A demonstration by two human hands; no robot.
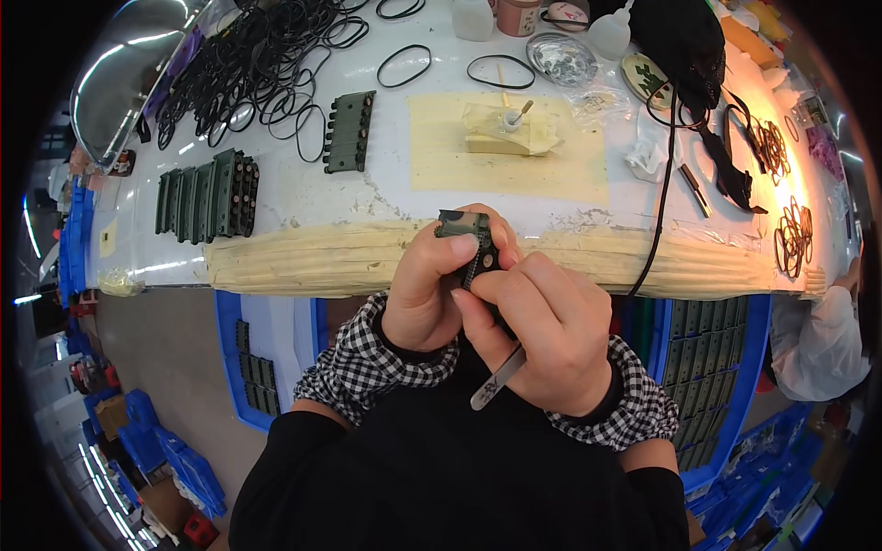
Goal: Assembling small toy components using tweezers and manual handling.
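Observation:
Close to the table's padded front edge, my left hand point(415, 296) is closed round a small dark green plastic part point(461, 222), its thumb pressed on the top face. My right hand point(559, 340) grips metal tweezers point(497, 379), whose flat end sticks out below the palm. The fingertips of that hand meet the part's lower right side, so the tweezers' tips are hidden. Similar green parts stand on the table to the left: a row of several point(204, 197) and another group point(348, 134) nearer the middle.
Black rubber bands point(248, 69) heap at the far left. Ahead, a small container with a stick point(514, 118) stands on a taped block. Clear bottles point(610, 35), a black cord point(660, 220) and a warm light lie right. Blue trays point(225, 358) with green parts sit below the table edge.

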